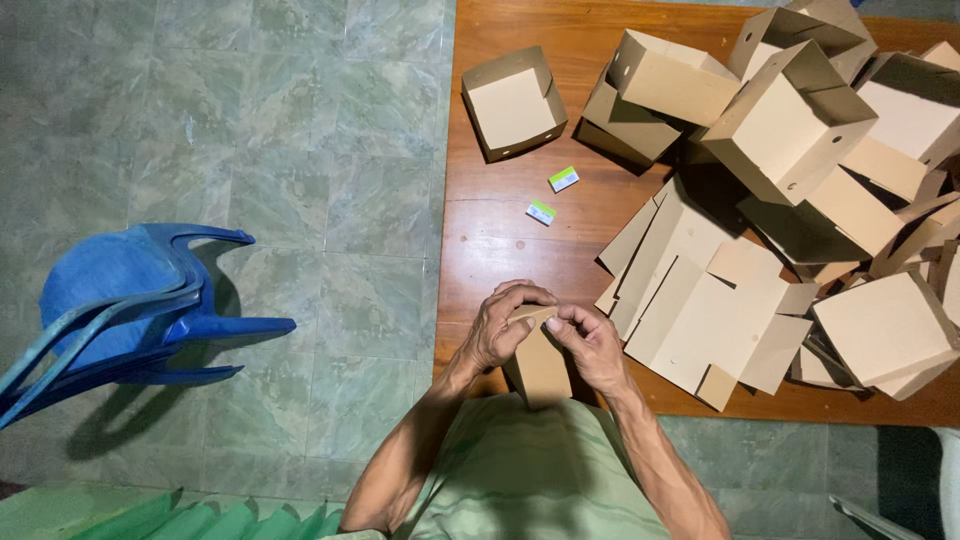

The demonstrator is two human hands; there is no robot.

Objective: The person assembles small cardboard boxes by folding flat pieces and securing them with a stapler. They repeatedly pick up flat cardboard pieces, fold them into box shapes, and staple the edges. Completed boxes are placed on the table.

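Observation:
Both of my hands grip one piece of tan cardboard (540, 365) just above the near edge of the wooden table (500, 245). My left hand (503, 325) curls over its top left edge. My right hand (592, 345) pinches the top right edge. The cardboard hangs down between my wrists toward my green shirt. To the right of my hands lies a stack of flat unfolded box blanks (690, 290).
Several folded cardboard boxes are heaped at the table's right and far side (790, 120); one open box (513, 103) stands apart at the far left. Two small green-and-white packets (564, 179) (541, 212) lie on the wood. A blue plastic chair (120, 300) stands on the tiled floor, left.

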